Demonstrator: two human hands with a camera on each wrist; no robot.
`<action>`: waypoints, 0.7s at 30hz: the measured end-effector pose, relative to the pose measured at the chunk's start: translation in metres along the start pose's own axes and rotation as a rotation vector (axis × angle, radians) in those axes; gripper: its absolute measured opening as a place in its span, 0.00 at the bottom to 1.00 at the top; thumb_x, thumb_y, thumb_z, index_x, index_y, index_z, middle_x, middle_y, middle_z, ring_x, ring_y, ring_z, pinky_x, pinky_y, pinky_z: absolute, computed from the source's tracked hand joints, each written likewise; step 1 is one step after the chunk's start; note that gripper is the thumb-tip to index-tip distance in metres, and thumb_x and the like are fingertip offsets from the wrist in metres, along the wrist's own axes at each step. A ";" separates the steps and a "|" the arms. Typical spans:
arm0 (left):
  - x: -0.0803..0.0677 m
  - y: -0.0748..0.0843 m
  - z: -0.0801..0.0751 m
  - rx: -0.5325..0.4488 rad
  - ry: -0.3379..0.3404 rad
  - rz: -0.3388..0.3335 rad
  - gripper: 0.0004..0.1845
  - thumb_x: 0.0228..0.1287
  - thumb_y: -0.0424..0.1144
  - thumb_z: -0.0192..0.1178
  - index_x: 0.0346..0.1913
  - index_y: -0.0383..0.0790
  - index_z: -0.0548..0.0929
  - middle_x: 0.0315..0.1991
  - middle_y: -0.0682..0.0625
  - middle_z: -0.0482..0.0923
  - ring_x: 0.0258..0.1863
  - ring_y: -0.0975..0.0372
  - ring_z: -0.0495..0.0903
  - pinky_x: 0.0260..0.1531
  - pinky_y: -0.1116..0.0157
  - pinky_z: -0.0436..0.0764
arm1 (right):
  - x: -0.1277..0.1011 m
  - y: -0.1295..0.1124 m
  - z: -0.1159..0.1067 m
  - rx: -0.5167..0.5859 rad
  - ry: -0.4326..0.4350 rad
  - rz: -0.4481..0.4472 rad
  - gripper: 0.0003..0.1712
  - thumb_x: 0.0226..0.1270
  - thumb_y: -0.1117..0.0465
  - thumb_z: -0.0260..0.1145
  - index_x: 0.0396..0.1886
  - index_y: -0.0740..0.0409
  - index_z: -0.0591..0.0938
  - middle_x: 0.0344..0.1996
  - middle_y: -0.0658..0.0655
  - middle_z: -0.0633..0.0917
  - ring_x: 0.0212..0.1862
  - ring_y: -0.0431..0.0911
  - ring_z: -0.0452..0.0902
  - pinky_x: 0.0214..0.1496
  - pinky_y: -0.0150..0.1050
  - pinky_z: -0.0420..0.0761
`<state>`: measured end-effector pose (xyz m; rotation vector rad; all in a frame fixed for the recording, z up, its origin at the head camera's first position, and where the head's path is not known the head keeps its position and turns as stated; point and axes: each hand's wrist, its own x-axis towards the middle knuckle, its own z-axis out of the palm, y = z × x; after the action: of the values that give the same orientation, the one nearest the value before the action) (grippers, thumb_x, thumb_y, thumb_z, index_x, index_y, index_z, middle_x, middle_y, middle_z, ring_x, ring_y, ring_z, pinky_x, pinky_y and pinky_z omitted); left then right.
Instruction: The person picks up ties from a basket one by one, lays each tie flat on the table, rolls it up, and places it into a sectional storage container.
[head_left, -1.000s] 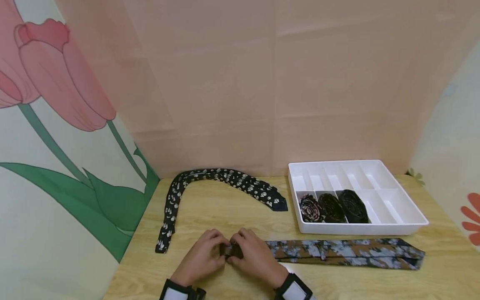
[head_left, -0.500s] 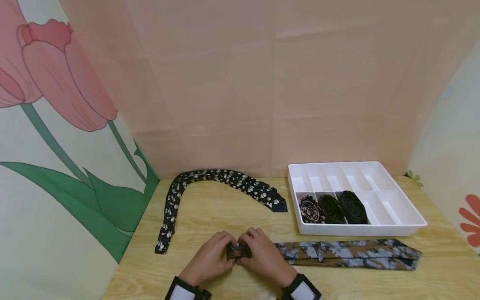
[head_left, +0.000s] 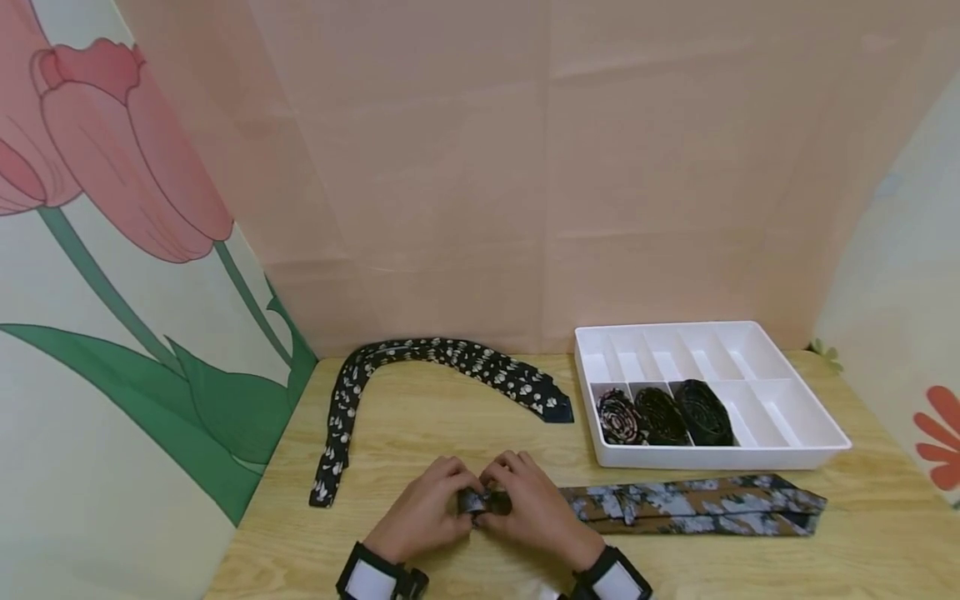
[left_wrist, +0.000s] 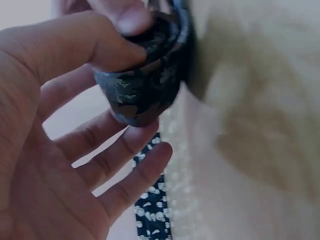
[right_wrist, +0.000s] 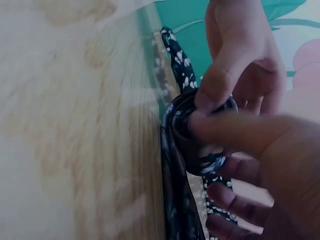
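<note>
In the head view, a brown necktie with pale blue flowers [head_left: 697, 507] stretches flat to the right, its near end wound into a roll. My left hand [head_left: 427, 512] pinches the left side of that roll, and my right hand [head_left: 532, 512] pinches the other side. The left wrist view has my thumb on top of the roll [left_wrist: 140, 97], with fingers beneath and around it. Both thumbs press into the coil in the right wrist view, where the unrolled strip [right_wrist: 177, 210] trails along the table. My fingers partly hide the roll.
A black necktie with white flowers [head_left: 517, 383] lies curved behind my hands. To the back right stands a white compartment tray [head_left: 720, 458], holding a pinkish-black rolled tie [head_left: 619, 417], a dark green rolled tie [head_left: 660, 417] and a larger blackish rolled tie [head_left: 703, 414].
Both hands have shifted to the right with the roll. The flat part of the brown tie is shorter, and its far tip has slid left.
</note>
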<state>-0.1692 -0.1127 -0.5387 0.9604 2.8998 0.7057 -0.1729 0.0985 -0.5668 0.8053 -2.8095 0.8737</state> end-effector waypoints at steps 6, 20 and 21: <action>0.007 0.002 0.001 0.012 -0.028 -0.019 0.22 0.52 0.42 0.69 0.51 0.61 0.77 0.48 0.66 0.72 0.47 0.72 0.72 0.48 0.69 0.77 | 0.000 0.002 0.001 -0.036 0.009 0.014 0.28 0.46 0.41 0.78 0.47 0.44 0.81 0.45 0.44 0.77 0.46 0.40 0.69 0.48 0.40 0.75; 0.015 0.002 0.007 -0.046 -0.045 0.003 0.19 0.51 0.42 0.70 0.45 0.63 0.78 0.46 0.66 0.71 0.46 0.73 0.72 0.47 0.71 0.77 | -0.003 0.005 -0.004 -0.065 0.033 -0.006 0.29 0.45 0.39 0.77 0.47 0.42 0.80 0.44 0.43 0.77 0.46 0.40 0.68 0.50 0.40 0.74; 0.015 0.003 0.007 -0.043 -0.043 0.008 0.19 0.51 0.42 0.70 0.46 0.63 0.79 0.46 0.66 0.71 0.46 0.72 0.72 0.47 0.71 0.77 | -0.003 0.006 -0.004 -0.058 0.027 -0.004 0.29 0.45 0.39 0.77 0.47 0.42 0.81 0.44 0.43 0.77 0.46 0.40 0.68 0.50 0.40 0.74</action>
<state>-0.1788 -0.0994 -0.5417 0.9714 2.8331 0.7353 -0.1737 0.1062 -0.5666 0.7856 -2.7947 0.7929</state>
